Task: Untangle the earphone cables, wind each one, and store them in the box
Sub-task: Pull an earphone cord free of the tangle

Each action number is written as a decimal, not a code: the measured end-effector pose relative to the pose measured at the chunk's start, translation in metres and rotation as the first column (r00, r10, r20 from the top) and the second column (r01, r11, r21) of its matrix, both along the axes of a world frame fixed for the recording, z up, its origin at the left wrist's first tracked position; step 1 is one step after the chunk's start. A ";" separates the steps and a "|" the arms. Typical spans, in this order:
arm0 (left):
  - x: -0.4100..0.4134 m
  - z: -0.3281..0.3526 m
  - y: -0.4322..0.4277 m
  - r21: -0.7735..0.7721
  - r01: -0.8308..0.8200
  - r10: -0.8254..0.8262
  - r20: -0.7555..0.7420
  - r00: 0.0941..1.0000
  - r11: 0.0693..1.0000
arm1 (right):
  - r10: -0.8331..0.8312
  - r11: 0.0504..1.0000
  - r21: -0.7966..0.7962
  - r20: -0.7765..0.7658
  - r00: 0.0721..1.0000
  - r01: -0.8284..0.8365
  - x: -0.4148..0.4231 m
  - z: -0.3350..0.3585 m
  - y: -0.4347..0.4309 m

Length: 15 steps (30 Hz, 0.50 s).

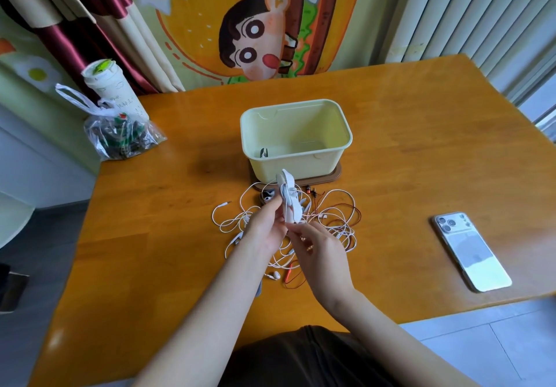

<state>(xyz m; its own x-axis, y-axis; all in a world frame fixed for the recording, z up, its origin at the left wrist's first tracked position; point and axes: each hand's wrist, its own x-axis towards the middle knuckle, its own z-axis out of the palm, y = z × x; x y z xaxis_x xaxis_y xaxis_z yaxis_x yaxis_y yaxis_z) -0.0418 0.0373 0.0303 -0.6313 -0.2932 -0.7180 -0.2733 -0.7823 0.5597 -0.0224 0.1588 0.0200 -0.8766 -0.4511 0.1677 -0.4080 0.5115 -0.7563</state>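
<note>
Above tangle (337,227), before box (296,161) | left grip (264,231) pinches wound cable bundle (290,203) | right grip (322,254) pinches its lower end

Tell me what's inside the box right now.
Inside the box, one small dark item lies at the near-left corner, too small to identify. The near wall hides the floor behind it.

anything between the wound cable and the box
Nothing visible. The wound white cable, held by the left hand and right hand, is just in front of the open box; a small dark item lies in its left corner.
</note>
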 end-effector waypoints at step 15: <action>0.023 0.001 -0.003 -0.033 0.212 -0.214 -0.103 0.971 0.977 | 0.029 0.849 -0.374 0.739 0.673 0.374 -0.034 0.022 0.016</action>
